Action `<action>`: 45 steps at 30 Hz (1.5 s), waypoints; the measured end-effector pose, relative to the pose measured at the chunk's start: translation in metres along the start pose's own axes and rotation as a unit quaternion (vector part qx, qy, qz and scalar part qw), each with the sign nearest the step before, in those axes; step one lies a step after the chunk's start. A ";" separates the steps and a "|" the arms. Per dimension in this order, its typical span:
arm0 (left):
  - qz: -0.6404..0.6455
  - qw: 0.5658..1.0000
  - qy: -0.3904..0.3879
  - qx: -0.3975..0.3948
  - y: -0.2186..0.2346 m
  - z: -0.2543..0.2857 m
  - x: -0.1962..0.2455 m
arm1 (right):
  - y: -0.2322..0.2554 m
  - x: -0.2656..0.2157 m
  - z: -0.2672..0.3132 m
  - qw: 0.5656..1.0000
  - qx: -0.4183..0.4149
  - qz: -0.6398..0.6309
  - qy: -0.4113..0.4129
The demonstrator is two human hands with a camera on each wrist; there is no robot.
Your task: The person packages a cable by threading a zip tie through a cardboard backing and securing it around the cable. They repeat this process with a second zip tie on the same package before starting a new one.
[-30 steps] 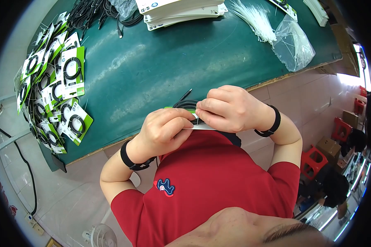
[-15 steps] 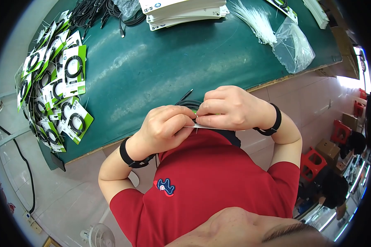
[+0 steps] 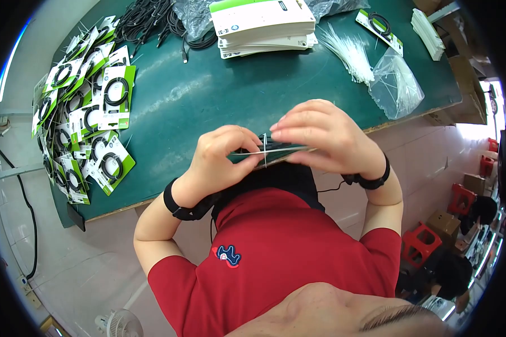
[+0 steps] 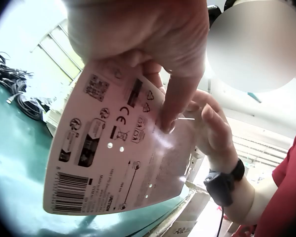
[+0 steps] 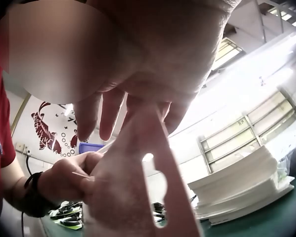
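Note:
Near the table's front edge, a thin card (image 3: 289,150) is seen edge-on, with dark cable (image 3: 271,142) on its far side and a white tie (image 3: 265,147) crossing it. The left hand (image 3: 219,160) pinches its left end between thumb and fingers. Around the right end, the right hand (image 3: 334,140) has its thumb below and longer fingers above. Printing and a barcode cover the card's back (image 4: 103,163) in the left wrist view. In the right wrist view the card (image 5: 123,192) shows a cut-out hanging hole; the cable's full shape is hidden.
Carded cables (image 3: 117,92) are heaped at the table's left. Loose black cables (image 3: 146,25), a stack of cards (image 3: 264,25), white ties (image 3: 348,53) and a clear bag (image 3: 396,90) lie along the back. Red stools (image 3: 421,244) stand on the floor at right.
The card has tipped to edge-on and moved slightly away from the body. The right hand's fingertips have come off the tie and spread around the card's right end. The head view has shifted.

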State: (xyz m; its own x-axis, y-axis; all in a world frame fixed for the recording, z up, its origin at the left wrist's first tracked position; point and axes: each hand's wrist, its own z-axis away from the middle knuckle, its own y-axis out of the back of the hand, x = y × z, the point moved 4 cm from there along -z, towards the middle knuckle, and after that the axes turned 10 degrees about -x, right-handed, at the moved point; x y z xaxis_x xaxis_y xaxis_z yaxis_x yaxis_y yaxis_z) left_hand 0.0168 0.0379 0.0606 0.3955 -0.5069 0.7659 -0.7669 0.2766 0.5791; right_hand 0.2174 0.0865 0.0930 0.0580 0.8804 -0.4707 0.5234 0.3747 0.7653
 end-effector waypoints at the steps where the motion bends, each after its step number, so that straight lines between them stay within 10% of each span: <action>1: 0.001 1.000 0.017 0.010 0.003 -0.001 -0.001 | -0.001 -0.006 -0.001 1.000 0.000 0.002 0.004; 9: -0.014 0.999 0.034 0.039 0.007 -0.003 0.004 | -0.028 -0.028 -0.001 0.973 -0.024 0.220 0.059; 17: -0.116 0.981 0.002 0.155 0.023 0.003 -0.003 | -0.047 -0.037 0.002 0.989 -0.038 -0.090 0.112; 20: -0.134 0.978 -0.013 0.160 0.018 0.010 -0.001 | -0.052 0.007 0.016 0.858 0.060 -0.400 -0.316; 24: -0.140 0.978 -0.031 0.151 0.006 0.010 -0.001 | -0.074 0.009 0.011 0.730 -0.050 -0.575 -0.366; 41: -0.066 0.994 -0.014 0.082 0.000 0.018 -0.011 | -0.097 0.018 0.024 0.868 -0.017 -0.416 -0.270; 45: -0.077 0.992 -0.017 0.097 -0.003 0.021 -0.009 | -0.087 0.015 0.018 0.962 0.057 -0.245 -0.108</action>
State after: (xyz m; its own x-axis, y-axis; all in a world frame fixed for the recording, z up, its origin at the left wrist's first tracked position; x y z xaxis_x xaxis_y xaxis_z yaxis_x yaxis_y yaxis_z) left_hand 0.0051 0.0243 0.0460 0.5010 -0.5585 0.6611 -0.7829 0.0331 0.6213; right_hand 0.1880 0.0618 0.0113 -0.0507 0.5209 -0.8521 0.6219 0.6841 0.3811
